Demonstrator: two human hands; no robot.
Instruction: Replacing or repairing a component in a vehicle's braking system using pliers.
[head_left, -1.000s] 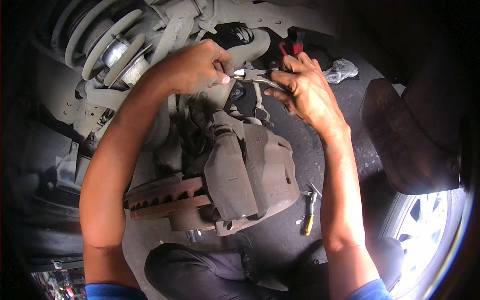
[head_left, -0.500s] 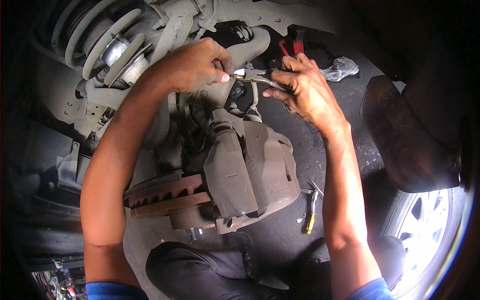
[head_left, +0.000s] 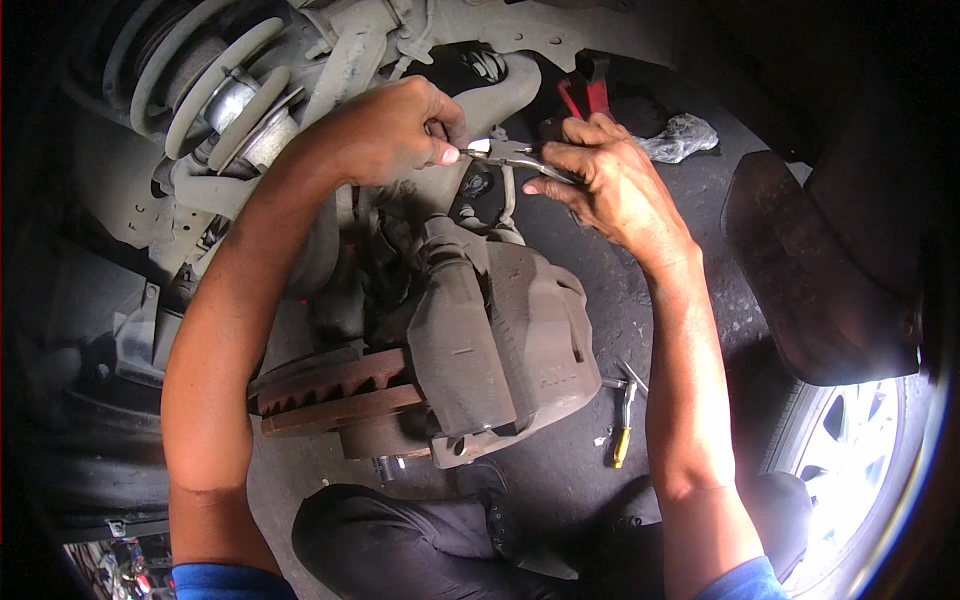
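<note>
Two hands work at 12 o'clock above one brake caliper (head_left: 500, 330) and one rusty brake disc (head_left: 335, 385): the right hand (head_left: 605, 180) has its grip closed on one pair of pliers (head_left: 515, 155), while the left hand (head_left: 395, 130) pinches at the plier tips. What the tips hold is hidden by the fingers. One screwdriver (head_left: 625, 425) lies on the floor at 5 o'clock, with one wheel (head_left: 860, 470) cut off at the frame edge.

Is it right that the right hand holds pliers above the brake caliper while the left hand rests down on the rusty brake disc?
Not quite. The head view shows the left hand raised at the tip of the pliers, not on the brake disc. The right hand does hold them above the brake caliper.
</note>
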